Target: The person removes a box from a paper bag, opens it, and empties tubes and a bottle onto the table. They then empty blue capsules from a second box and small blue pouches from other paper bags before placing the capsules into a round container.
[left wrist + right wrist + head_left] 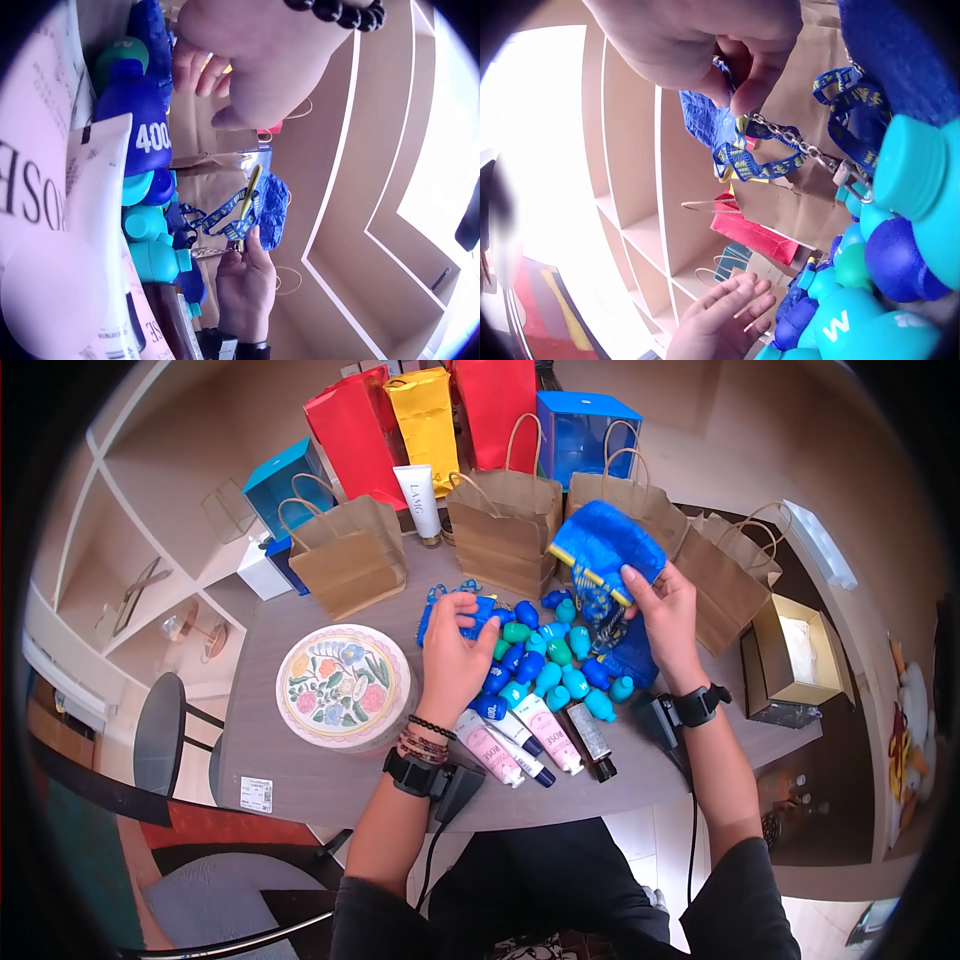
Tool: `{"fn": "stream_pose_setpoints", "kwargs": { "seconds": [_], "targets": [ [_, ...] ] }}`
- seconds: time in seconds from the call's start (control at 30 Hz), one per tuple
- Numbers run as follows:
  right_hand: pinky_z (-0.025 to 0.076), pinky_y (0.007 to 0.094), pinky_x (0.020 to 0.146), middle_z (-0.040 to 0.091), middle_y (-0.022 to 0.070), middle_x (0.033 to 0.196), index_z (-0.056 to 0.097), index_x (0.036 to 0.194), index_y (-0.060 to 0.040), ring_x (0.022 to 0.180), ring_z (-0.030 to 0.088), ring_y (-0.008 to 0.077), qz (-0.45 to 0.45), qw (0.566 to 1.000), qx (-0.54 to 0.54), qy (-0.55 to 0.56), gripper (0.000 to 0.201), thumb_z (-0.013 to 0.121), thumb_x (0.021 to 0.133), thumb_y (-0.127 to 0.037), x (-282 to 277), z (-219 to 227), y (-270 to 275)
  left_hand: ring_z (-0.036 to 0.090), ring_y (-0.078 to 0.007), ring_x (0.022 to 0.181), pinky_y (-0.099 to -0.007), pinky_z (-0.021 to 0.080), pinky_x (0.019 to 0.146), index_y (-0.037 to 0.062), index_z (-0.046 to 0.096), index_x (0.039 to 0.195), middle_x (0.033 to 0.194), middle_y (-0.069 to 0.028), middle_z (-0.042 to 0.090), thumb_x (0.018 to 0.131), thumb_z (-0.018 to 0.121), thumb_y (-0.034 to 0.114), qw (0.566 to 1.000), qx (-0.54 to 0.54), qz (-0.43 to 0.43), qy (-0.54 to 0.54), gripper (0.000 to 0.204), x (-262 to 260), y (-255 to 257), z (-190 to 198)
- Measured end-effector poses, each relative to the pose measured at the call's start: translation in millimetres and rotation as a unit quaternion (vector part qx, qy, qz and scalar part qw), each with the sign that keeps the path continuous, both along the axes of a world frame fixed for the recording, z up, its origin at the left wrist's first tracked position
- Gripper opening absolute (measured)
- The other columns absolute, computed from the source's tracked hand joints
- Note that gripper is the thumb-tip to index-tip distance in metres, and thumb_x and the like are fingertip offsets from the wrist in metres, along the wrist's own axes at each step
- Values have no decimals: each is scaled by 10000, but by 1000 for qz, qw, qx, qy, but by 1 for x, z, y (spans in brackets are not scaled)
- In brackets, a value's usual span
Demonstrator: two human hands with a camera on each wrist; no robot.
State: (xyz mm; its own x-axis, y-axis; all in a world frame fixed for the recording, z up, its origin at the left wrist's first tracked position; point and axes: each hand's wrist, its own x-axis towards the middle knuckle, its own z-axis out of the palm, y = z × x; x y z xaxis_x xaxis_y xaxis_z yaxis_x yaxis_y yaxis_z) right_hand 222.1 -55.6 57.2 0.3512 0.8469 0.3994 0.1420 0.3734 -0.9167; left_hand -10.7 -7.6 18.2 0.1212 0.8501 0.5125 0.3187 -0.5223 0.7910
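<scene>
My right hand (660, 622) pinches a small blue pouch (608, 540) with a yellow edge and patterned blue straps, held up above the table's right half. In the right wrist view a metal chain with a clasp (843, 174) hangs from the pinched pouch. My left hand (455, 655) hovers over the left side of a pile of blue, teal and green little bottles (557, 650), fingers loosely bent and holding nothing. Another blue pouch (432, 622) lies just behind the left hand, and more blue material (632, 658) lies under the right hand.
Brown paper bags (350, 555) stand behind the pile, with red and yellow bags (425, 425) farther back. A round floral tin (343, 685) sits at left. Pink and white tubes (548, 732) and a dark bottle (590, 740) lie in front; an open box (795, 650) is at right.
</scene>
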Motion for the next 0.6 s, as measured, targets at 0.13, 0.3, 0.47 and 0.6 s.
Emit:
{"fn": "stream_pose_setpoints", "kwargs": {
  "seconds": [0.13, 0.3, 0.47, 0.6],
  "targets": [
    [489, 206, 594, 618, 55, 932, 536, 1123, 1, 729, 565, 70, 21, 999, 24, 27, 284, 591, 867, -110, 9, 1, 1, 477, -327, 989, -428, 397, 842, 4, 481, 1036, 1027, -165, 506, 747, 623, 72, 981, 51, 124, 138, 330, -11, 3, 1],
    [522, 290, 768, 541, 153, 1140, 400, 1248, 20, 1008, 557, 198, -46, 994, 27, -96, 470, 599, 829, -52, 5, -16, 10, 428, -378, 1052, -453, 353, 909, -10, 464, 1098, 1085, -199, 477, 764, 614, 111, 966, 84, 145, 195, 386, -17, 13, -13],
    [497, 324, 813, 529, 170, 1166, 410, 1250, -5, 1035, 549, 235, -86, 983, 45, -156, 513, 627, 786, -30, 7, -17, 10, 430, -390, 1072, -473, 383, 886, -31, 433, 1132, 1159, -219, 452, 761, 658, 264, 969, 30, 125, 211, 525, -14, 12, -19],
    [480, 323, 818, 541, 150, 1147, 433, 1222, -14, 1018, 554, 215, -83, 980, 52, -173, 469, 611, 788, -12, 3, -14, 7, 454, -386, 1047, -478, 397, 855, -19, 437, 1098, 1134, -214, 455, 746, 677, 303, 955, -22, 150, 254, 535, -10, 9, -14]
  ]
}}
